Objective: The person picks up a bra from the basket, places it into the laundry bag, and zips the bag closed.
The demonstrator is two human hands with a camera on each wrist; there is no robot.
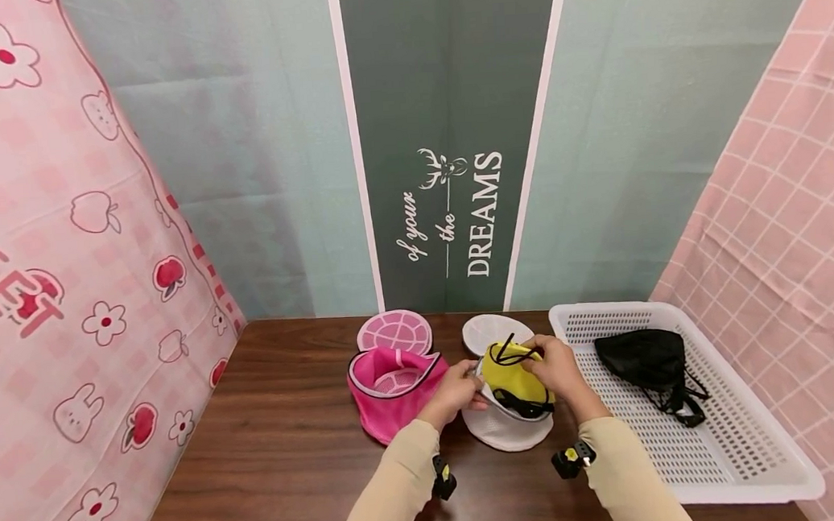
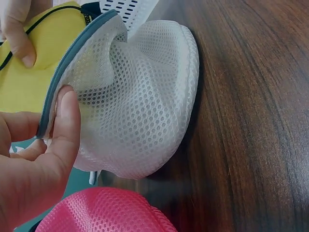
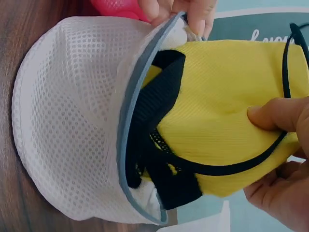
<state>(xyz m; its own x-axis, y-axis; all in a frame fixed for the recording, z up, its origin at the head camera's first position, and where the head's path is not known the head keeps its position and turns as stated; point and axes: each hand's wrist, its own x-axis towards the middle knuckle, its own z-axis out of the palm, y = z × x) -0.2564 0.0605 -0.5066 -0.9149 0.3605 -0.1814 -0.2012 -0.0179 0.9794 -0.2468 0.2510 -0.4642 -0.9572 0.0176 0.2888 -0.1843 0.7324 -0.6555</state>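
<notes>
My left hand (image 1: pixel 455 391) pinches the grey-zipped rim of a white mesh laundry bag (image 2: pixel 140 101), thumb on the mesh outside. The bag stands unzipped on the table, its mouth tipped toward the right hand. A yellow cloth piece with black straps (image 3: pixel 217 92) lies partly inside that mouth, its upper part sticking out. My right hand (image 1: pixel 558 368) grips the protruding part between thumb and fingers, with a thin black cord looping past the thumb. In the right wrist view, wide black straps bunch at the zipped rim. The yellow piece's lower end is hidden in the bag.
Left of the white bag stands a pink mesh bag (image 1: pixel 387 416), unzipped, its round pink lid (image 1: pixel 393 332) folded back. The white bag's round lid (image 1: pixel 486 332) lies behind it. At the right, a white plastic basket (image 1: pixel 755 422) holds a black strapped cloth item (image 1: pixel 642 358).
</notes>
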